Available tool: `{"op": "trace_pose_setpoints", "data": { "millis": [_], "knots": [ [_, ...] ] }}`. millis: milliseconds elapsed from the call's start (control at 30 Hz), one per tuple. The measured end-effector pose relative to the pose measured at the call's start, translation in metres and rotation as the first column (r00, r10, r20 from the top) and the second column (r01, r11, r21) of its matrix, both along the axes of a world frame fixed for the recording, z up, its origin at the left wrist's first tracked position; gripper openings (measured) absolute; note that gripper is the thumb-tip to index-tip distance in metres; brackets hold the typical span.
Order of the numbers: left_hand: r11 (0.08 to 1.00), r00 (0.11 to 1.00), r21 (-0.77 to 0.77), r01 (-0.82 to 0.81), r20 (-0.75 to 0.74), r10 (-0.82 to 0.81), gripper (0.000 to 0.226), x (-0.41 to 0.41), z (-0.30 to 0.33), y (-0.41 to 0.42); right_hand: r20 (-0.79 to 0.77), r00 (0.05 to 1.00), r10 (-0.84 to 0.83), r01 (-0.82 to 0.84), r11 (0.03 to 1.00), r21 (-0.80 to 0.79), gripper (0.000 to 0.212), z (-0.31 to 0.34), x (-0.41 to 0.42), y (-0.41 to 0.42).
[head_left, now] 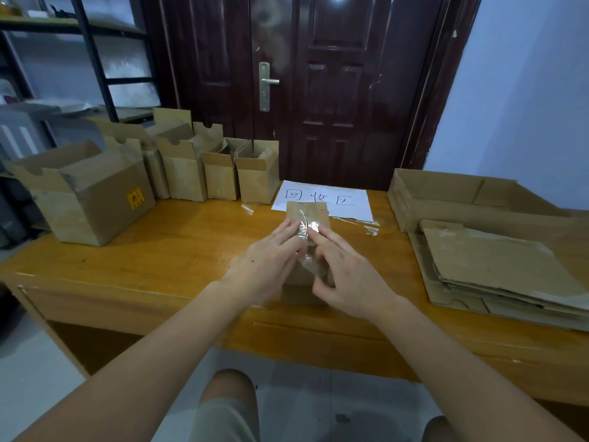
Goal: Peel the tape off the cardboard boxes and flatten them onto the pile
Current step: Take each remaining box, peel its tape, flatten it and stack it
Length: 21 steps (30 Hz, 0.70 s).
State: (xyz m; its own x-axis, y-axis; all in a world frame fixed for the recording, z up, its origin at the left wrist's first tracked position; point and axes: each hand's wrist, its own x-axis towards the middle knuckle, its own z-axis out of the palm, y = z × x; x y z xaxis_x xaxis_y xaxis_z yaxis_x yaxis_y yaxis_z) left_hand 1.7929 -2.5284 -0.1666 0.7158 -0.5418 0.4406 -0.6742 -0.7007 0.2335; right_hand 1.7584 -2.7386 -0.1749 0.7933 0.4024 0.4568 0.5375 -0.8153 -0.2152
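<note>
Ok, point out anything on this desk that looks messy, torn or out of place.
Loose clear tape strips lie on the desk by the paper sign, and another scrap lies before the standing boxes. The flattened pile is ragged and skewed.

Small box [306,215] mostly hidden between left hand [264,269] and right hand [347,275]; clear tape [304,229] at fingertips blurred; flattened pile [497,269], right of right hand, cut by frame edge.
</note>
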Motion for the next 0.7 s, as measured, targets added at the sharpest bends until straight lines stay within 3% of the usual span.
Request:
{"op": "trace_pose_setpoints", "data": {
  "millis": [133, 300, 433, 500, 633, 700],
  "knots": [
    [0.998, 0.997, -0.041, -0.048, -0.057, 0.046, 0.013, -0.0028, 0.0073, -0.0021, 0.096, 0.995, 0.011, -0.009, 1.0, -0.028, 0.011, -0.0022, 0.0048, 0.0026],
    [0.999, 0.995, 0.005, -0.049, -0.085, 0.049, 0.037, -0.0014, 0.0066, -0.0008, -0.004, 0.999, -0.049, 0.049, 0.988, 0.146, 0.042, 0.0002, 0.0029, 0.0029],
    [0.997, 0.998, -0.062, -0.038, -0.06, 0.034, 0.011, -0.0007, 0.0048, -0.0011, -0.015, 1.0, -0.018, 0.02, 0.987, 0.161, 0.046, -0.0012, 0.002, 0.0004],
    [0.997, 0.999, -0.068, -0.042, -0.035, 0.04, 0.009, -0.0007, 0.003, -0.0027, 0.016, 1.0, -0.022, 0.019, 0.99, 0.141, 0.053, -0.0024, 0.0029, 0.0011],
    [0.985, 0.996, -0.159, -0.063, -0.079, 0.051, 0.012, -0.0021, 0.002, -0.005, 0.063, 0.997, -0.034, 0.025, 0.988, 0.151, 0.032, -0.0002, 0.0071, 0.0046],
    [0.986, 0.989, -0.141, -0.086, -0.132, 0.067, 0.028, -0.0027, 0.0034, -0.0043, 0.006, 0.998, -0.069, 0.067, 0.98, 0.185, 0.037, 0.0013, 0.0081, 0.0055]
  ]
}}
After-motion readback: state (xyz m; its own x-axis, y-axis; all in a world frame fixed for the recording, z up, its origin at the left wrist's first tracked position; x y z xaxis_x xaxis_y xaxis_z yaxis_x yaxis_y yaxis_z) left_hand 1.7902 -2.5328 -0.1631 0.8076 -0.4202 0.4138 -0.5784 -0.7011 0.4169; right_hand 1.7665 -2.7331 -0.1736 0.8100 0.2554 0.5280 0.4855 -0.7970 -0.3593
